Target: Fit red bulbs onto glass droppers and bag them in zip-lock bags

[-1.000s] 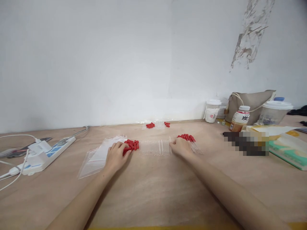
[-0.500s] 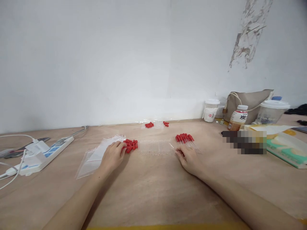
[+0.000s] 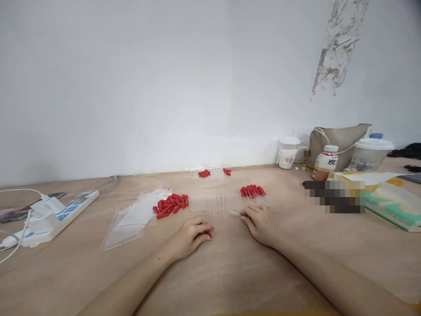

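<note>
- Left hand [image 3: 190, 239]: thumb and index finger pressed together on a red cap [image 3: 208, 233]. Only part of the cap shows; a close pinch probably suits so small a piece.
- Right hand [image 3: 261, 226]: fingertips pinching a clear tube [image 3: 234, 213] near one end. The other end points toward the left fingers, presumably so that it stays uncovered.
- Both hands low over the tabletop [image 3: 223, 276], well apart, fingers turned toward each other. Contact of the wrists with the wood: cannot tell.
- Row of tubes [image 3: 213, 204]: beyond and between the two sets of fingers, laid side by side. Even spacing likely makes single ones easier to lift.
- Loose pile of caps [image 3: 171, 204]: beyond and left of the left fingers, probably placed on that side for a short reach.
- Red-topped tubes [image 3: 253, 192]: just beyond the right fingers, fanned, red ends farthest away. Seems a grouping kept apart from the bare ones.
- Plastic bags [image 3: 128, 221]: flat, left of the left fingers, near the pile, apparently out of the hands' way.
</note>
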Demonstrator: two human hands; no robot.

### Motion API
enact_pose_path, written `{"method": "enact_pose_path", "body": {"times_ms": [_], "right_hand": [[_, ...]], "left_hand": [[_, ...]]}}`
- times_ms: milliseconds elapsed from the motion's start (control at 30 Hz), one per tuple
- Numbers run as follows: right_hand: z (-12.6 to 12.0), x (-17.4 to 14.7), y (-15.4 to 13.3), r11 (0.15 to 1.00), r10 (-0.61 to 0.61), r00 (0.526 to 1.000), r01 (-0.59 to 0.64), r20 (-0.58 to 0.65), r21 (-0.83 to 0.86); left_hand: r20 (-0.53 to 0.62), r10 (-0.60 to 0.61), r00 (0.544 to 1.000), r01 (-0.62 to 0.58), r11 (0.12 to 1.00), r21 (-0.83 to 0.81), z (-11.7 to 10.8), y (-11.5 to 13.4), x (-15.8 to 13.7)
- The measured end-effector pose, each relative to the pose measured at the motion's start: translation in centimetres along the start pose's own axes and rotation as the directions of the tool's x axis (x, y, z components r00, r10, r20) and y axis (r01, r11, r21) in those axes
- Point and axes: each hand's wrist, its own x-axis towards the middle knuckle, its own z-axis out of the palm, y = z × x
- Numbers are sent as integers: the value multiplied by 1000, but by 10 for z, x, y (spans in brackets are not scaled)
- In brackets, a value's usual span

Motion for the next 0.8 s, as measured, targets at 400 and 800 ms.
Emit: {"method": "enact_pose_path", "body": {"times_ms": [400,800], "right_hand": [[0,-4,-18,986,-103,994,106,-30,127],[3,-4,-30,967,-177,984,168,31,190]], "left_hand": [[-191,-99,977,69,985,-159,12,5,6],[-164,-222,961,154,925,-347,19,10,8]]}}
